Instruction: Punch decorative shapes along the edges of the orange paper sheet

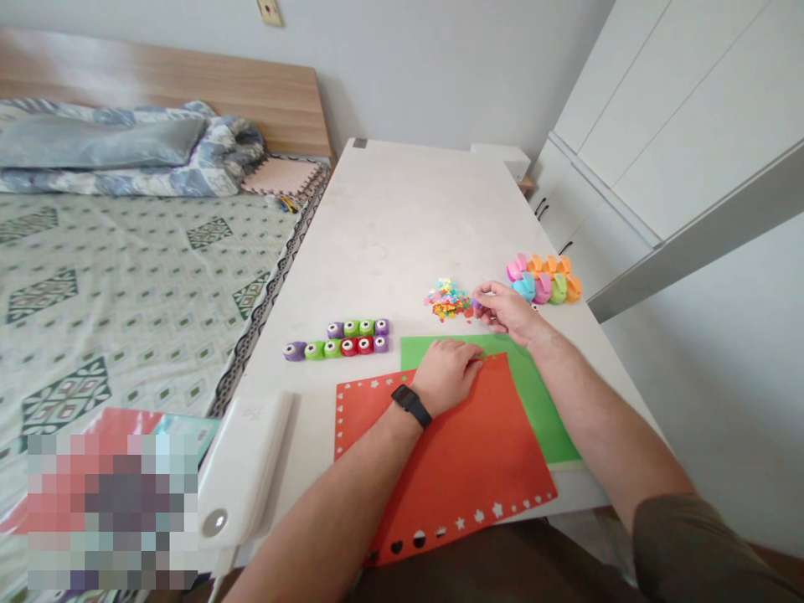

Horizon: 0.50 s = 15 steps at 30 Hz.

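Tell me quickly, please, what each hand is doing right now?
Left hand: resting palm-down on the red paper sheet, holding nothing visible.
Right hand: fingers pinched in a grip on a small purple piece beside the pile of colourful paper cut-outs.

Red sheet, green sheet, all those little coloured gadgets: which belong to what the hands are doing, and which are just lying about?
In use:
left hand pressing the red sheet
green sheet
right hand at the pile of cut-out shapes

Lying about:
row of small punches
cluster of larger punches
white device
bed
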{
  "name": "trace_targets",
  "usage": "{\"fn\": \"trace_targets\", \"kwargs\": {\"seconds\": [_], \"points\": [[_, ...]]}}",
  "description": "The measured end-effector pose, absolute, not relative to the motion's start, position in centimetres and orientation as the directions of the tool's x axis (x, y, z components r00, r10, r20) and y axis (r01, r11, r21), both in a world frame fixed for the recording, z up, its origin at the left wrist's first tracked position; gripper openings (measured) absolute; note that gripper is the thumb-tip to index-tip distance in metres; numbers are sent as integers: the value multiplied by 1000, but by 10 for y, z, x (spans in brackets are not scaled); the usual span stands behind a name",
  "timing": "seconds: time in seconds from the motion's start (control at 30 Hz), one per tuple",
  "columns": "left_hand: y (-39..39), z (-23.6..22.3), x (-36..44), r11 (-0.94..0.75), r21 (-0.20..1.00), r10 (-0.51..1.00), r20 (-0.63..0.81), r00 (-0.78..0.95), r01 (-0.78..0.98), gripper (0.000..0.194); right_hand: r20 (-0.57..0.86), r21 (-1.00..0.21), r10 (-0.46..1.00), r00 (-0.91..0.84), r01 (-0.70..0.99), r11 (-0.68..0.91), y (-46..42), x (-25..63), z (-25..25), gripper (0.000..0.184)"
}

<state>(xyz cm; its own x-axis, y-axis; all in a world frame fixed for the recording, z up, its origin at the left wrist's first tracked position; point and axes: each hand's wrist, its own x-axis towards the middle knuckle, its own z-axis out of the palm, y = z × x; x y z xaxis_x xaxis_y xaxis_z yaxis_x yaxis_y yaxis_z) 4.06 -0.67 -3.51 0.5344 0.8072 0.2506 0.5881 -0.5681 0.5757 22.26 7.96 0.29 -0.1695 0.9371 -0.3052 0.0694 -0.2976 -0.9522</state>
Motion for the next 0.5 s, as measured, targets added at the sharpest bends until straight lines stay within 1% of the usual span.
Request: {"fn": "trace_targets", "kwargs": {"seconds": [0.2, 0.4, 0.5], "points": [[-7, -35, 40, -573, 566, 805, 251, 538, 593, 19, -307, -952, 936, -170, 70, -299, 80, 223, -1, 25], [-8, -35, 40, -581, 552, 801, 257, 540, 599, 19, -325, -943, 938, -123, 109, -313, 80, 217, -4, 24], [-8, -35, 40, -583, 546, 800, 256, 543, 602, 19, -326, -944, 937, -123, 99, -315, 80, 216, -3, 25]]}}
